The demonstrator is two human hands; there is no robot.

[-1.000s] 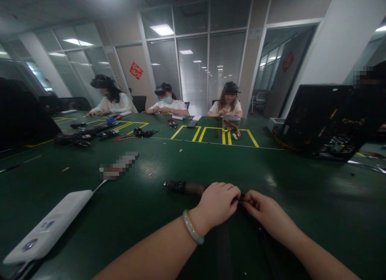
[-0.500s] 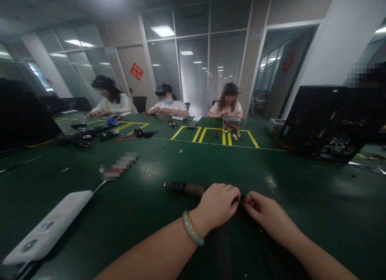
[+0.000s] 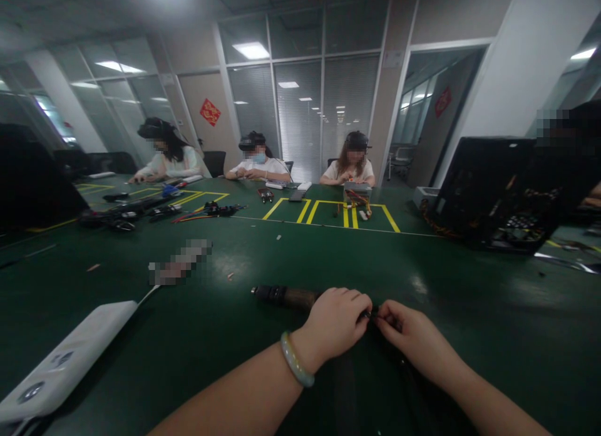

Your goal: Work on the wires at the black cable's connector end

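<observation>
My left hand [image 3: 334,323] is closed in a fist over a dark sleeved cable bundle [image 3: 284,295] that lies on the green table [image 3: 235,336]; a pale bangle sits on that wrist. My right hand [image 3: 413,339] touches it fingertip to fingertip and pinches a small dark part of the same bundle at the point where the hands meet. The bundle's black end sticks out to the left of my left hand. What lies under my hands is too dark to make out.
A white power bank [image 3: 66,361] with a cable lies at the near left. An open black computer case [image 3: 498,195] stands at the right. Three people sit at the far side behind yellow tape squares [image 3: 328,213], with cables and parts [image 3: 141,210] at the far left.
The view has shifted slightly, so everything sits a little lower and left. My hands stay joined on the cable bundle with only small finger movement.
</observation>
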